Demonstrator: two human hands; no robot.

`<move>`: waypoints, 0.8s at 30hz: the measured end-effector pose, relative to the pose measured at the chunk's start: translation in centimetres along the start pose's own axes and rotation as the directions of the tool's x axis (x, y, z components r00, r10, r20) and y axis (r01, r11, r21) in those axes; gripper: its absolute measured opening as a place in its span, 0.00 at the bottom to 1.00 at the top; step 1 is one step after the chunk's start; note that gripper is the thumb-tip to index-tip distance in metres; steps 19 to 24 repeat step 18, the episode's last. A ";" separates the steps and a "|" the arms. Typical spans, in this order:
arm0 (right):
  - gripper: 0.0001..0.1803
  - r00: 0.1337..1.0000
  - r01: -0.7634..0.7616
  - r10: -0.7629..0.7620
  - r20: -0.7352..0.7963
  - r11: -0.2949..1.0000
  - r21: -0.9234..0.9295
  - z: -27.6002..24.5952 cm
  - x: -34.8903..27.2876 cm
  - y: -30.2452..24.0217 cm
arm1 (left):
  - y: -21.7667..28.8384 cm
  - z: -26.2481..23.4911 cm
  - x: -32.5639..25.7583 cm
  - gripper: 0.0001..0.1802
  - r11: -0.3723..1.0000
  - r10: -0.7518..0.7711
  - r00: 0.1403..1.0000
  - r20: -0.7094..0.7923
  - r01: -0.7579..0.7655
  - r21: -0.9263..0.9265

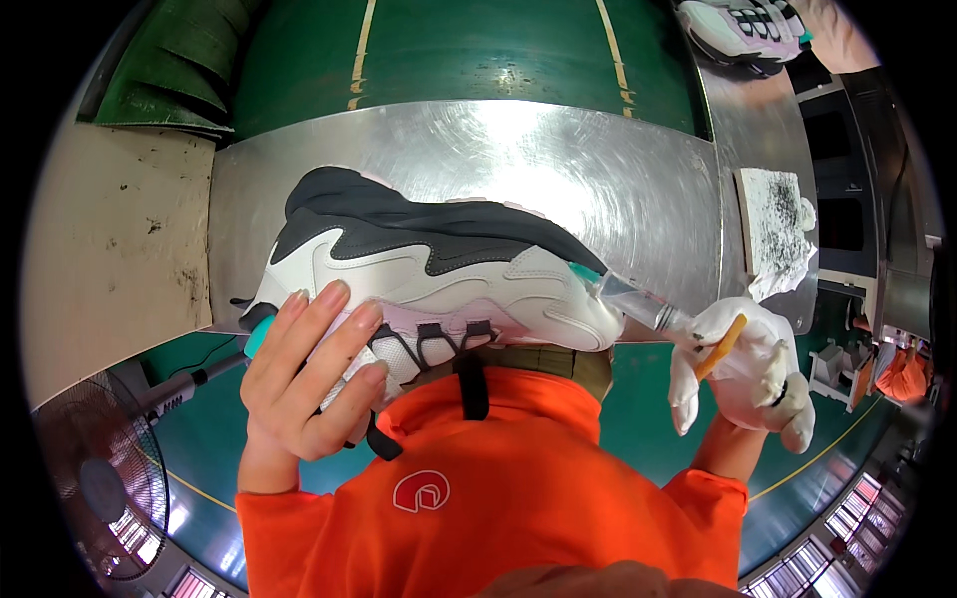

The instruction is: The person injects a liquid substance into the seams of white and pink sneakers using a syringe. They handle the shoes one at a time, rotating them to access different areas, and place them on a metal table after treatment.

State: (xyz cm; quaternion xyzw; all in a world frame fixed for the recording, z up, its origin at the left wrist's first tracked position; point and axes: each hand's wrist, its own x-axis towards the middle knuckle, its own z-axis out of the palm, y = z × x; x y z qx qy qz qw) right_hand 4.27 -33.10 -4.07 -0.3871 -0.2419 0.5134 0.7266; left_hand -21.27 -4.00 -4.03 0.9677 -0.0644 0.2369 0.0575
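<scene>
A white, black and pale pink sneaker [449,239] lies on its side in front of me, toe to the right, its black sole edge facing away. My bare left hand [309,384] grips it from the near side, fingers laid over the upper by the laces and heel. In my right hand [743,374], which wears a white glove, is a clear syringe [640,303]. The syringe's tip meets the toe end where upper and sole join; a teal patch shows there. An orange-brown strip [721,347] crosses the glove's fingers. Teal also shows inside the shoe's opening.
Under the shoe runs a steel ledge [419,130], with a green belt [478,50] beyond. A black-smudged white pad [776,224] lies at right. Another sneaker [738,30] sits far right beside a person's arm [842,35]. A pale board [130,229] and fan [105,488] stand left.
</scene>
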 end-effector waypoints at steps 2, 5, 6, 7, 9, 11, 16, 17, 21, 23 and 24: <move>0.57 1.000 0.007 -0.007 0.001 1.000 0.000 -0.3 -0.2 0.2 | 0.3 0.2 -0.2 0.09 1.000 -0.005 1.000 -0.012 0.005 0.010; 0.56 1.000 0.020 -0.020 0.002 1.000 0.008 -0.6 -0.6 0.5 | 1.2 -0.1 -0.4 0.10 0.999 -0.031 0.999 0.019 0.031 0.043; 0.56 1.000 0.026 -0.026 0.007 1.000 0.014 -0.7 -0.7 0.6 | 1.5 -0.2 -0.6 0.11 0.998 -0.035 0.999 0.036 0.033 0.050; 0.56 0.999 0.036 -0.036 0.006 0.999 0.025 -1.0 -0.8 0.8 | 1.8 -0.2 -0.7 0.10 0.997 -0.039 0.999 0.032 0.037 0.065; 0.56 0.998 0.063 -0.064 0.017 0.996 0.061 -1.5 -1.0 1.5 | 2.6 0.0 -0.9 0.10 0.994 -0.051 0.998 0.023 0.049 0.097; 0.57 0.992 0.125 -0.127 0.016 0.986 0.109 -1.9 -1.4 2.5 | 3.4 0.1 -1.0 0.10 0.992 -0.065 0.998 0.018 0.062 0.114; 0.61 0.979 0.205 -0.204 -0.025 0.961 0.186 -1.6 -2.2 4.3 | 4.5 0.5 -1.5 0.13 0.980 -0.074 0.997 -0.007 0.074 0.182; 0.63 0.971 0.216 -0.234 0.043 0.945 0.247 -1.7 -2.2 4.7 | 4.5 0.6 -1.5 0.13 0.980 -0.069 0.997 -0.013 0.071 0.188; 0.63 0.969 0.226 -0.243 0.036 0.941 0.251 -1.8 -2.5 4.9 | 4.4 0.7 -1.6 0.14 0.979 -0.063 0.998 -0.006 0.063 0.194; 0.63 0.969 0.226 -0.243 0.036 0.941 0.251 -1.8 -2.5 4.9 | 4.4 0.7 -1.6 0.14 0.979 -0.063 0.998 -0.006 0.063 0.194; 0.63 0.969 0.226 -0.243 0.036 0.941 0.251 -1.8 -2.5 4.9 | 4.4 0.7 -1.6 0.14 0.979 -0.063 0.998 -0.006 0.063 0.194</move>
